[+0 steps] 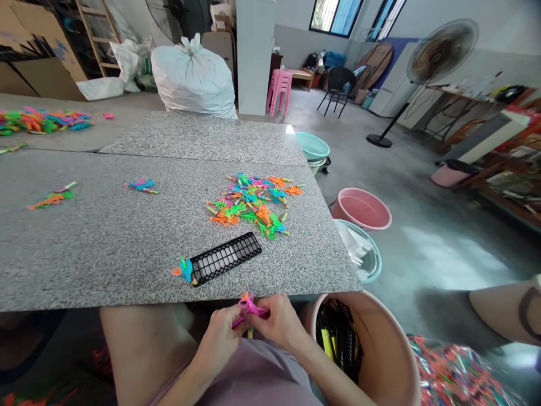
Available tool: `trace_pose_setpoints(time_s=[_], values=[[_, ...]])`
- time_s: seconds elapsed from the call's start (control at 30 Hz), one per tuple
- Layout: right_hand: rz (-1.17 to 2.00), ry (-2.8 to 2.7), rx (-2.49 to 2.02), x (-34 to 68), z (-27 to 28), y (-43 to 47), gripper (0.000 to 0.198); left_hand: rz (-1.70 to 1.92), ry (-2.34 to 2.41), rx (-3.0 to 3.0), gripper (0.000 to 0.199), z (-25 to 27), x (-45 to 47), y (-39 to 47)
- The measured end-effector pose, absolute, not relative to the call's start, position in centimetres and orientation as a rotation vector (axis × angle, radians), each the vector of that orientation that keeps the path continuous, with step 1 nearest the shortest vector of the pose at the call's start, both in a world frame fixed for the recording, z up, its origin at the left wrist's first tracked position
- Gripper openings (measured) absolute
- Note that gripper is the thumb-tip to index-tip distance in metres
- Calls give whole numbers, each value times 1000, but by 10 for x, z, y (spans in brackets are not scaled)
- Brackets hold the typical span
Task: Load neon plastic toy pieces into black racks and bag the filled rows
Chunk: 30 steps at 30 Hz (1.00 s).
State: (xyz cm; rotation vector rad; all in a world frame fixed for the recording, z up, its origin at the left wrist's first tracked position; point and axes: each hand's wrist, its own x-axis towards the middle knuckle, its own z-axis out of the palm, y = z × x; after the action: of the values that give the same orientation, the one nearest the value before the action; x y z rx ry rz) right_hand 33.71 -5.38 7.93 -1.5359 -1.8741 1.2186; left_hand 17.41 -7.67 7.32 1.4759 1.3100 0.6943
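Note:
Just off the table's front edge, my left hand and my right hand pinch a small pink plastic piece between them. A bit of orange shows at its top and a yellowish tip below; its exact kind is too small to tell. Beyond my hands on the speckled table lies a black plastic mesh basket, long and narrow. Against its left end rests a blue, green and orange plastic piece. Behind the basket spreads a pile of similar bright plastic pieces.
Two small clusters, one orange and green, one blue and pink, lie on the left. A large tub with black mesh baskets stands by my right side. Basins, including a pink one, line the table's right edge. Another person's limb shows far right.

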Motion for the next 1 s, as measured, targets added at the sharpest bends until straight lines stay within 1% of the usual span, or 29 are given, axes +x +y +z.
trace_pose_setpoints(time_s=[0.07, 0.13, 0.27, 0.43, 0.6, 0.67, 0.73, 0.8, 0.87, 0.93, 1.0], values=[[1150, -1878, -1513, 335, 80, -67, 45, 708, 1326, 1471, 21, 68, 175, -88], [1148, -1839, -1497, 332, 80, -80, 46, 739, 1353, 1473, 20, 64, 176, -97], [1265, -1718, -1494, 328, 79, -95, 47, 825, 1392, 1477, 22, 61, 180, -105], [1448, -1504, -1473, 334, 86, -83, 36, 914, 1454, 1426, 16, 66, 183, -95], [1262, -1451, -1488, 341, 89, -68, 40, 958, 1434, 1333, 19, 71, 186, -84], [1343, -1352, -1477, 341, 88, -68, 43, 973, 1443, 1306, 18, 71, 186, -83], [1512, -1175, -1434, 339, 87, -70, 46, 990, 1460, 1267, 18, 70, 186, -83], [1629, -997, -1384, 335, 88, -72, 44, 997, 1456, 1211, 18, 68, 186, -84], [1676, -882, -1357, 329, 88, -73, 41, 989, 1441, 1156, 16, 67, 188, -84], [1666, -871, -1356, 325, 89, -74, 38, 971, 1412, 1112, 14, 69, 190, -85], [1555, -978, -1409, 324, 90, -73, 34, 941, 1325, 1068, 19, 72, 190, -84]])
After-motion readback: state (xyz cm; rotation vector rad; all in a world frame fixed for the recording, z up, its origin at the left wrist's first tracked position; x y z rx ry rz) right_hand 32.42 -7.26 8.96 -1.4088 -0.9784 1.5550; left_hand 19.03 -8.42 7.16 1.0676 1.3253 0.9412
